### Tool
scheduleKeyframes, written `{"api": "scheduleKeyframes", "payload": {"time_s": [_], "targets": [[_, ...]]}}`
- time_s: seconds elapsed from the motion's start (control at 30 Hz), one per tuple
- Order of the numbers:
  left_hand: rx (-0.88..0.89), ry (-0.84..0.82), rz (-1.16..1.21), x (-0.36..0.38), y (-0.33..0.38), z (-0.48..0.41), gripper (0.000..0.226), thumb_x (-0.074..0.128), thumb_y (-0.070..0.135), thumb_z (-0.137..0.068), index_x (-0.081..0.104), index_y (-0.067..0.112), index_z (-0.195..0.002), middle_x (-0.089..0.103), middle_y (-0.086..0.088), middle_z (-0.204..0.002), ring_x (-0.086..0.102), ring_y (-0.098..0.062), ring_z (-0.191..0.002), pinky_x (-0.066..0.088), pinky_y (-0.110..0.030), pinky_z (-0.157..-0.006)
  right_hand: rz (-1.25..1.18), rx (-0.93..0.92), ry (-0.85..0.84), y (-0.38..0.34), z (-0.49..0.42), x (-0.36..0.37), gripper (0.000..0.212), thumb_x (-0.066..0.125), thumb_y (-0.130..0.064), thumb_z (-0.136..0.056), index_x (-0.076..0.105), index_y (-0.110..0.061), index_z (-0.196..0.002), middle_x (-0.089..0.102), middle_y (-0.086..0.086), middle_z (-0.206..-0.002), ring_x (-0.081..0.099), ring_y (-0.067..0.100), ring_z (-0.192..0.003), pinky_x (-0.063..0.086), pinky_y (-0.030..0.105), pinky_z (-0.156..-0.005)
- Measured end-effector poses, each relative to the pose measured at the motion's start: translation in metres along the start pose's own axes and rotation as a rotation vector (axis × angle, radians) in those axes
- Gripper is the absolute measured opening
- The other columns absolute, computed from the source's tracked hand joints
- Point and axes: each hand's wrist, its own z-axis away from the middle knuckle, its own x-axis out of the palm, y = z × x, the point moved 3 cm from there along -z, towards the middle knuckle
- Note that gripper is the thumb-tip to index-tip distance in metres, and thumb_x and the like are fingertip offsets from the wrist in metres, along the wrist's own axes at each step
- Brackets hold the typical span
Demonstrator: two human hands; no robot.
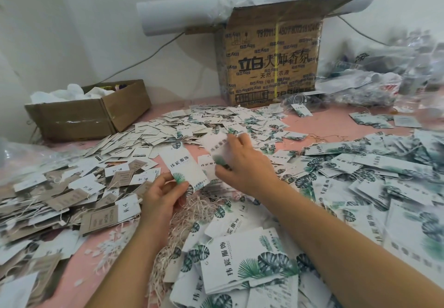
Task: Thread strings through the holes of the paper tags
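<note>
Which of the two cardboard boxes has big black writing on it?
The tall box at the back: its front is covered in black printing. The low box on the left is plain brown.

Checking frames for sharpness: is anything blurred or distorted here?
Head view: the white paper tag in the right hand is motion-blurred; the white leaf-printed paper tag pinched by the left hand is sharp; the clear plastic bags at far right smear; lighting is soft, without glare.

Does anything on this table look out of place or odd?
Nothing looks damaged, only messy: paper tags lie scattered in loose heaps across the pink table, and a tangle of strings sprawls among them beside the left hand.
</note>
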Motion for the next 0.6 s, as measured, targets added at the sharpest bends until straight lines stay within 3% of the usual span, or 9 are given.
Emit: {"api": "scheduleKeyframes", "payload": {"time_s": [0.07, 0.13, 0.17, 0.3, 0.37, 0.47, 0.6], "targets": [[0.031, -0.023, -0.054, 0.003, 0.000, 0.002, 0.016, 0.065, 0.004, -0.081, 0.062, 0.017, -0.090, 0.067, 0.007, -0.062, 0.057, -0.003, -0.050, 0.046, -0.017, -0.046, -0.089, -0.094, -0.033, -0.010, 0.002, 0.002, 0.074, 0.049, -0.053, -0.085, 0.024, -0.013, -0.141, 0.037, 0.006, -0.127, 0.052, 0.016, -0.083, 0.051, 0.030, -0.062], [0.051, -0.072, -0.091, 0.007, 0.001, 0.005, 0.017, 0.067, 0.005, -0.079, 0.064, 0.020, -0.087, 0.071, 0.002, -0.070, 0.064, -0.008, -0.058, 0.050, -0.018, -0.050, -0.187, -0.098, -0.095, -0.013, 0.004, 0.006, 0.077, 0.056, -0.054, -0.082, 0.030, -0.010, -0.140, 0.042, 0.005, -0.129, 0.050, 0.021, -0.105, 0.046, 0.033, -0.085], [0.060, -0.105, -0.107, 0.009, 0.001, 0.006, 0.018, 0.068, 0.006, -0.078, 0.065, 0.021, -0.086, 0.073, -0.001, -0.074, 0.067, -0.011, -0.063, 0.051, -0.020, -0.053, -0.239, -0.087, -0.126, -0.012, 0.004, 0.007, 0.074, 0.059, -0.053, -0.081, 0.036, -0.011, -0.137, 0.046, 0.004, -0.125, 0.050, 0.021, -0.107, 0.043, 0.031, -0.085], [0.124, -0.193, -0.211, 0.014, 0.004, 0.011, 0.021, 0.072, 0.008, -0.073, 0.068, 0.027, -0.082, 0.071, -0.002, -0.072, 0.063, -0.013, -0.064, 0.051, -0.025, -0.059, -0.606, -0.002, -0.231, -0.011, 0.004, 0.011, 0.034, 0.068, -0.035, -0.082, 0.058, -0.008, -0.101, 0.062, 0.007, -0.094, 0.061, 0.022, -0.081, 0.050, 0.035, -0.068], [0.146, -0.227, -0.250, 0.014, 0.005, 0.012, 0.023, 0.074, 0.011, -0.071, 0.070, 0.032, -0.078, 0.071, -0.001, -0.073, 0.061, -0.011, -0.064, 0.051, -0.025, -0.060, -0.707, 0.022, -0.260, -0.011, 0.005, 0.010, 0.021, 0.063, -0.027, -0.087, 0.059, -0.006, -0.087, 0.061, 0.008, -0.082, 0.058, 0.013, -0.065, 0.047, 0.027, -0.057], [0.118, -0.249, -0.189, 0.015, 0.004, 0.015, 0.011, 0.070, 0.032, -0.069, 0.071, 0.028, -0.079, 0.070, -0.006, -0.078, 0.064, -0.019, -0.071, 0.054, -0.032, -0.063, -0.726, 0.018, -0.339, -0.013, 0.008, 0.010, 0.023, 0.059, -0.025, -0.090, 0.060, -0.003, -0.085, 0.059, 0.011, -0.080, 0.050, 0.011, -0.057, 0.041, 0.021, -0.049], [0.092, -0.086, -0.140, 0.010, 0.005, 0.012, 0.014, 0.061, 0.044, -0.074, 0.068, 0.033, -0.070, 0.064, 0.011, -0.062, 0.061, -0.008, -0.061, 0.052, -0.028, -0.056, -0.672, -0.048, -0.417, -0.018, 0.014, 0.009, 0.031, 0.062, -0.030, -0.088, 0.050, -0.014, -0.064, 0.046, 0.000, -0.059, 0.040, 0.011, -0.051, 0.035, 0.023, -0.051]]}}
